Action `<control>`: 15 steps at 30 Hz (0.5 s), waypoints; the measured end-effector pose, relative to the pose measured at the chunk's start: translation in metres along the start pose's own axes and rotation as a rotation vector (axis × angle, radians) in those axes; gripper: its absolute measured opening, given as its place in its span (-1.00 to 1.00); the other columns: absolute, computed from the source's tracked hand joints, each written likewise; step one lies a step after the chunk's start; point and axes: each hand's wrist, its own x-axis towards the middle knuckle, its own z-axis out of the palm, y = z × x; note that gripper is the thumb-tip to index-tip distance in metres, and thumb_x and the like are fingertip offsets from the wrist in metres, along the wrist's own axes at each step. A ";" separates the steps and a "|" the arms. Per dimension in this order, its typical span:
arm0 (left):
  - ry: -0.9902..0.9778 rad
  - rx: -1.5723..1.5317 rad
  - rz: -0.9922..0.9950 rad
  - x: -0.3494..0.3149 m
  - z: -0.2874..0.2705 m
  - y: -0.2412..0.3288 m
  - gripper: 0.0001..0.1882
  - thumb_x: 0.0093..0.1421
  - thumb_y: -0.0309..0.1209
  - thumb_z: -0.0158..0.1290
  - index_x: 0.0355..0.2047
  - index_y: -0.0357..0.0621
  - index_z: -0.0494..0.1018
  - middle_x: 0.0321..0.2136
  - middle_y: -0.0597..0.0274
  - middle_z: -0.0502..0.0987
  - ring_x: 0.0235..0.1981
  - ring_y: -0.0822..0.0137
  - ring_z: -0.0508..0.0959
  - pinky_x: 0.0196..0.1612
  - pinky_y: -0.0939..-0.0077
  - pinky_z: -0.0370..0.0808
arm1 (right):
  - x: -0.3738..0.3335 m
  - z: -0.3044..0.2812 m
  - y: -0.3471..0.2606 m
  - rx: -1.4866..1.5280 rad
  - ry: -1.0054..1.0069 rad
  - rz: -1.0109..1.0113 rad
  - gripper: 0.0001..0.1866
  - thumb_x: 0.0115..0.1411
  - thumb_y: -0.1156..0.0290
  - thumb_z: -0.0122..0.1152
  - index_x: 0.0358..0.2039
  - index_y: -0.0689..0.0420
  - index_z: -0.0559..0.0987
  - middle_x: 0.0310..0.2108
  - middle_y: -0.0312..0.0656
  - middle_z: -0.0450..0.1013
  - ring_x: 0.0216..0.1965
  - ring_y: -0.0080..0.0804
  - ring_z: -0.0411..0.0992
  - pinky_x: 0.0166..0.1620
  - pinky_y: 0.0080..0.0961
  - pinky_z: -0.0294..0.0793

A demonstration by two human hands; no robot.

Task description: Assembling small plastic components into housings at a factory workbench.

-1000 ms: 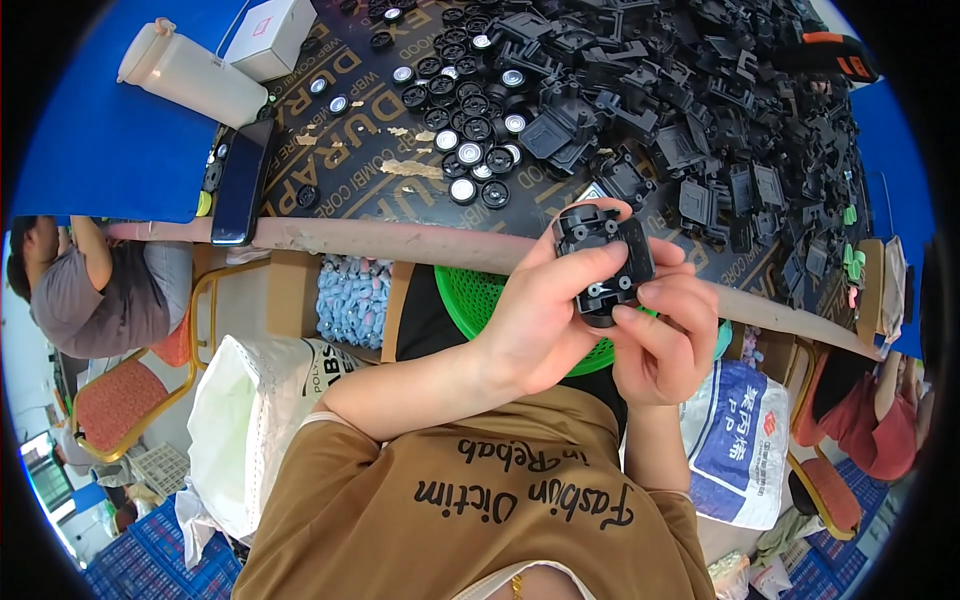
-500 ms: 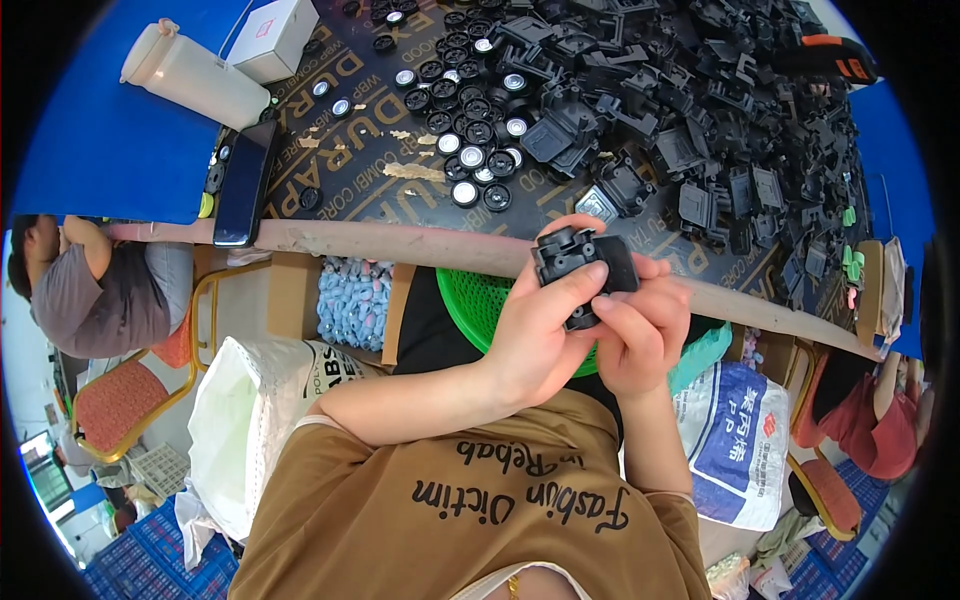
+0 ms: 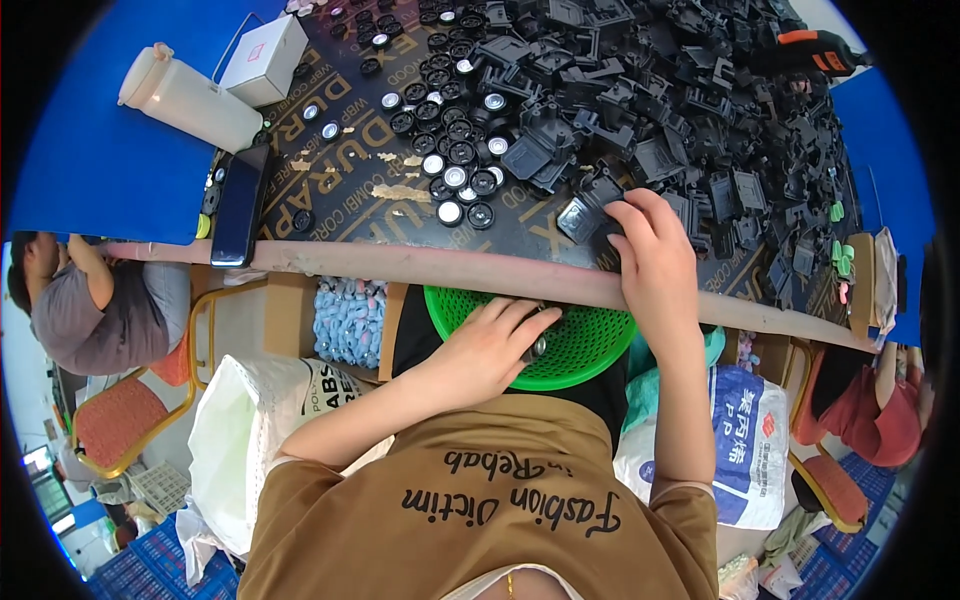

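Note:
My left hand (image 3: 490,345) is lowered over a green perforated basket (image 3: 585,362) by my lap. Its fingers curl down round a small black plastic part (image 3: 538,348), mostly hidden beneath them. At the table's near edge, my right hand (image 3: 650,240) has its bent fingers and thumb on a black plastic housing (image 3: 582,215) with a shiny flat panel. The fingers cover that housing's right side. Just beyond lies a big heap of similar black housings (image 3: 660,155).
Black wheels, some silver-centred (image 3: 455,177), are spread left of the heap. A phone (image 3: 240,205), white bottle (image 3: 190,95) and white box (image 3: 265,62) stand farther left. An orange-and-black tool (image 3: 815,55) lies far right. Sacks (image 3: 745,450) flank me; other people sit at both sides.
Both hands held a black assembly together above the table edge; now they are apart. My left hand has dropped to the basket, and my right has reached forward to a housing on the table.

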 end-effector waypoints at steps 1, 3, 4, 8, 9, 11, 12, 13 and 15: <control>0.041 0.092 -0.011 0.004 -0.001 0.002 -0.45 -0.02 -0.52 0.08 0.04 -0.12 0.26 -0.19 0.03 0.43 -0.14 -0.02 0.44 -0.07 0.20 0.40 | -0.001 0.002 0.003 -0.004 0.004 0.001 -0.77 -0.08 0.67 0.11 -0.34 0.19 0.48 -0.26 -0.14 0.38 -0.32 -0.22 0.39 -0.29 -0.35 0.41; -0.029 0.118 -0.002 0.007 -0.014 0.007 -0.40 0.00 -0.47 0.11 0.09 -0.11 0.22 -0.12 0.01 0.38 -0.09 0.00 0.42 -0.03 0.23 0.38 | -0.004 0.006 0.011 0.083 -0.006 0.066 -0.81 -0.09 0.67 0.12 -0.40 0.20 0.47 -0.30 -0.15 0.37 -0.33 -0.22 0.40 -0.30 -0.37 0.41; -0.047 -0.015 -0.005 0.007 -0.018 0.010 -0.41 0.02 -0.46 0.10 0.10 -0.15 0.21 -0.09 -0.01 0.36 -0.10 0.02 0.42 -0.04 0.23 0.39 | -0.005 0.006 0.010 0.083 -0.006 0.064 -0.81 -0.09 0.67 0.12 -0.40 0.20 0.47 -0.30 -0.15 0.37 -0.33 -0.22 0.40 -0.30 -0.37 0.41; 0.309 -0.455 -0.128 0.009 -0.032 0.023 -0.21 -0.04 -0.34 0.24 0.16 -0.21 0.10 0.04 -0.01 0.25 0.01 0.15 0.38 0.00 0.32 0.36 | -0.020 -0.004 -0.011 0.298 0.098 -0.014 -0.81 -0.17 0.68 0.16 -0.46 0.19 0.48 -0.35 -0.15 0.36 -0.36 -0.18 0.40 -0.33 -0.41 0.42; 0.516 -0.624 -0.076 0.021 -0.030 0.024 -0.01 -0.12 -0.27 0.31 0.23 -0.19 -0.05 0.10 0.02 0.15 0.08 0.22 0.29 0.08 0.34 0.29 | -0.023 -0.008 -0.026 0.299 0.107 -0.070 -0.80 -0.18 0.68 0.16 -0.47 0.17 0.49 -0.38 -0.15 0.36 -0.38 -0.18 0.40 -0.34 -0.40 0.42; 0.420 -1.027 -0.016 0.032 -0.027 0.021 0.10 -0.12 -0.24 0.32 0.27 -0.15 -0.19 0.14 0.04 0.05 0.13 0.24 0.21 0.13 0.33 0.23 | -0.031 -0.011 -0.053 0.431 0.048 -0.138 -0.82 -0.17 0.64 0.18 -0.47 0.14 0.51 -0.39 -0.17 0.36 -0.41 -0.21 0.41 -0.37 -0.42 0.44; 0.425 -1.370 -0.117 0.033 -0.028 0.033 -0.12 -0.02 -0.31 0.26 0.22 -0.17 -0.02 0.05 0.09 0.21 0.07 0.29 0.28 0.12 0.38 0.25 | -0.032 -0.016 -0.065 0.485 -0.080 -0.126 -0.85 -0.14 0.62 0.21 -0.48 0.14 0.51 -0.36 -0.16 0.39 -0.39 -0.25 0.44 -0.35 -0.46 0.46; 0.368 -1.397 -0.132 0.030 -0.030 0.025 -0.26 0.03 -0.36 0.21 0.16 -0.17 0.07 -0.03 0.11 0.29 0.01 0.32 0.33 0.10 0.41 0.27 | -0.031 -0.015 -0.066 0.589 -0.082 -0.139 -0.86 -0.12 0.61 0.20 -0.48 0.15 0.51 -0.36 -0.15 0.41 -0.37 -0.26 0.45 -0.34 -0.47 0.47; 0.460 -1.469 -0.303 0.029 -0.032 0.024 -0.58 0.13 -0.49 0.08 0.00 -0.20 0.26 -0.25 0.20 0.45 -0.16 0.41 0.44 -0.01 0.50 0.35 | -0.025 -0.017 -0.057 0.743 -0.097 -0.124 -0.87 -0.06 0.60 0.20 -0.44 0.16 0.51 -0.36 -0.11 0.45 -0.35 -0.25 0.47 -0.33 -0.49 0.47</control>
